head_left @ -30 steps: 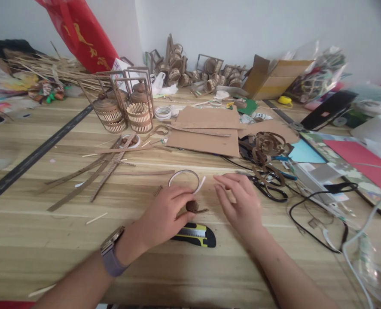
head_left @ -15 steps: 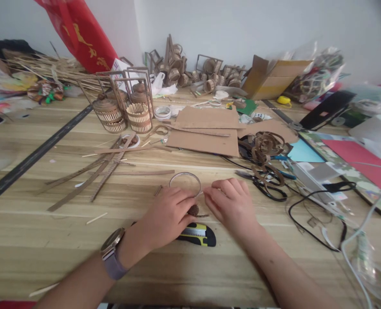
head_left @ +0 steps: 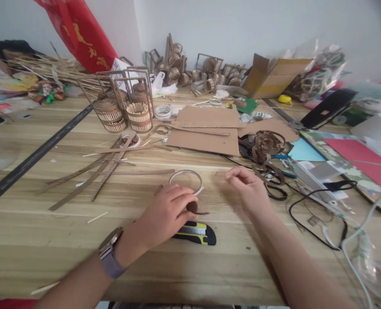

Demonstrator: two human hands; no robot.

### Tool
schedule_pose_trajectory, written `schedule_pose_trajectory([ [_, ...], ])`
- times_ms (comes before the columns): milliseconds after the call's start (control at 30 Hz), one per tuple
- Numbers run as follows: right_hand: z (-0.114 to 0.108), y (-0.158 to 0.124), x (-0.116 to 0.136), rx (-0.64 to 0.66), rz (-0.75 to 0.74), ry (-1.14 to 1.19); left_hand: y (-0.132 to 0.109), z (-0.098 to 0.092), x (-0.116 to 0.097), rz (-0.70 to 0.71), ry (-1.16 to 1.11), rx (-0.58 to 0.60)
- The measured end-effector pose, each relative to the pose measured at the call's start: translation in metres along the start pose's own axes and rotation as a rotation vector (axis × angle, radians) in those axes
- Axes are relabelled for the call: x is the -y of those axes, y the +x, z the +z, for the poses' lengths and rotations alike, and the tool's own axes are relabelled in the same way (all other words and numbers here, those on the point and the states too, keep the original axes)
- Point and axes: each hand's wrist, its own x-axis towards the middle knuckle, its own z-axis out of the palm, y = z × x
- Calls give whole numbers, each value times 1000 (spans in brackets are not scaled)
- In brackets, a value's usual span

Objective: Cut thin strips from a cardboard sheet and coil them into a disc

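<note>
My left hand (head_left: 169,208), with a watch on its wrist, is closed around a small dark brown coiled strip (head_left: 192,207). The strip's loose tail sticks out to the right. Just beyond the fingers stands a thin tape ring (head_left: 186,172), with a short white tape end at its right side; whether the fingers touch the ring is hidden. My right hand (head_left: 248,184) is above the table to the right, fingertips pinched together, and I cannot make out anything between them. Below my left hand lies a yellow and black utility knife (head_left: 195,233), partly covered by it.
Scissors (head_left: 275,191) and brown strip coils (head_left: 267,146) lie beyond my right hand. Cardboard sheets (head_left: 206,139) are in the middle, long brown strips (head_left: 108,169) at left. Small slatted lanterns (head_left: 138,116) stand behind. A black cable (head_left: 293,206) loops at right.
My right hand has moved right and slightly up, away from my left hand and the ring, and now hides part of the scissors. My left hand stays almost in place with the coil.
</note>
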Motion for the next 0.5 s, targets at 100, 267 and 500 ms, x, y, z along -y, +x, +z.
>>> schedule_pose_trajectory([
  [100,-3,1,-1,-45,-21,1,0,1,9,-78,-8,-8],
  [267,14,-21,15,214,-243,45,2,4,13,-127,-7,-89],
  [500,27,-40,23,275,-318,-33,3,5,5,-241,-219,-38],
])
